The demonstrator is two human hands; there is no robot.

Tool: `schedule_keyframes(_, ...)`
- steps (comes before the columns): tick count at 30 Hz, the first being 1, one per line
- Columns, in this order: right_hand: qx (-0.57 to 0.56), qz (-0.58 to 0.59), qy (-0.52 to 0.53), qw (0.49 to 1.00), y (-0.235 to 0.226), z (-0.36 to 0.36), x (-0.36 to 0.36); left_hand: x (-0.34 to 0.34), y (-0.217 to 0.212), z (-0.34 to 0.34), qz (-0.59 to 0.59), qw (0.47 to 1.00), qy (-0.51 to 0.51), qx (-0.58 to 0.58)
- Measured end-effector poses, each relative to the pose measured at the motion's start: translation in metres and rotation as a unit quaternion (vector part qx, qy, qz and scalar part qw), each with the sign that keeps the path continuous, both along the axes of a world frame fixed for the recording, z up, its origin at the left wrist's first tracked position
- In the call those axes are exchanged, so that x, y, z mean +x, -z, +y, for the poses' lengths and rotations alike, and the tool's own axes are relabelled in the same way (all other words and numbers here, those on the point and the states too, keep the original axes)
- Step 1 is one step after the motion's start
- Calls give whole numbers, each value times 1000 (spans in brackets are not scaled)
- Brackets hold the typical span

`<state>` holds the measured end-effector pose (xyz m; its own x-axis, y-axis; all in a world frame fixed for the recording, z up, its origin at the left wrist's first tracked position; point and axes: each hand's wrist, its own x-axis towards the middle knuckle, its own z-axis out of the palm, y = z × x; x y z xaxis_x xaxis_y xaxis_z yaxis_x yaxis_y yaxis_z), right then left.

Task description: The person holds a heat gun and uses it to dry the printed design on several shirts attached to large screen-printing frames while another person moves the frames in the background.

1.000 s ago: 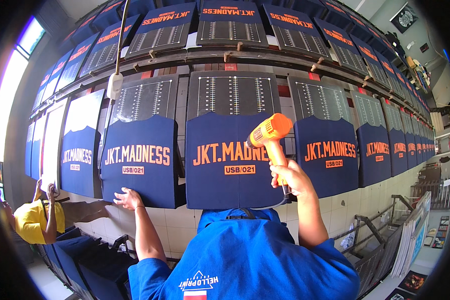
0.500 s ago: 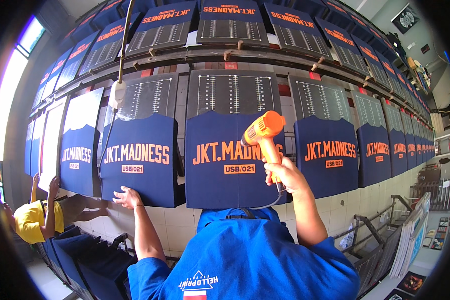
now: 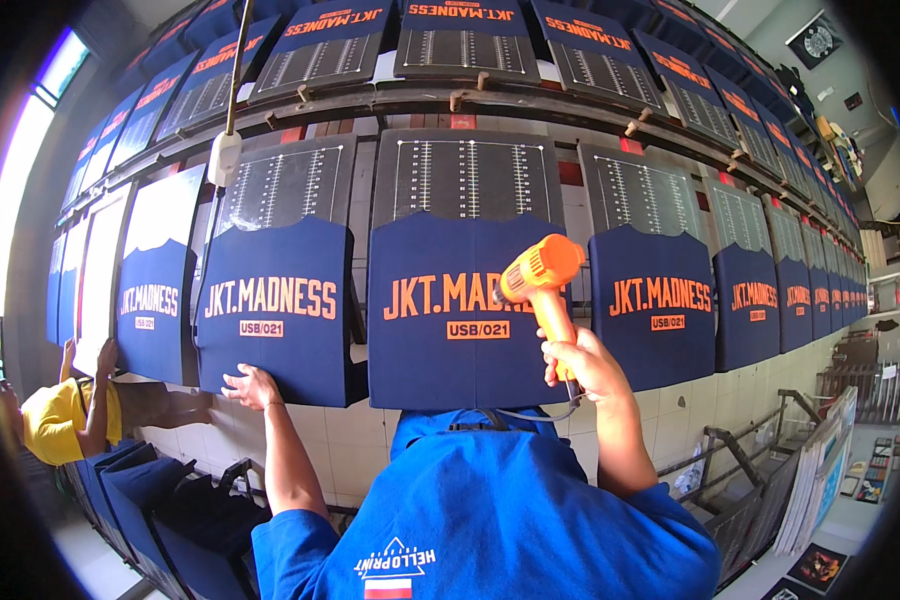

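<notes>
A person in a yellow shirt (image 3: 48,422) is standing at far left. A white plug box (image 3: 224,158) is hanging from a cord overhead. Folded navy garments (image 3: 145,500) are lying stacked below.

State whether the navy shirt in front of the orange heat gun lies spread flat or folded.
Spread flat: the navy shirt lies smooth over its board, print fully showing, behind the orange heat gun.
</notes>
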<state>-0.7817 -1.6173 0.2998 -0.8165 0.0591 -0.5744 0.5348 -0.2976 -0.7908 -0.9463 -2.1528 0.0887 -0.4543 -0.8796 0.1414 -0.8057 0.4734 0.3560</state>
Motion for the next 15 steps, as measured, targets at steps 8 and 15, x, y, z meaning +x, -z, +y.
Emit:
schedule_keyframes(8, -11, -25, -26, 999, -8, 0, 12, 2, -1, -1, -2, 1000, 5, -14)
schedule_keyframes(15, -24, 2, -54, 998, -6, -14, -2, 5, 8, -12, -4, 1000, 0, -31)
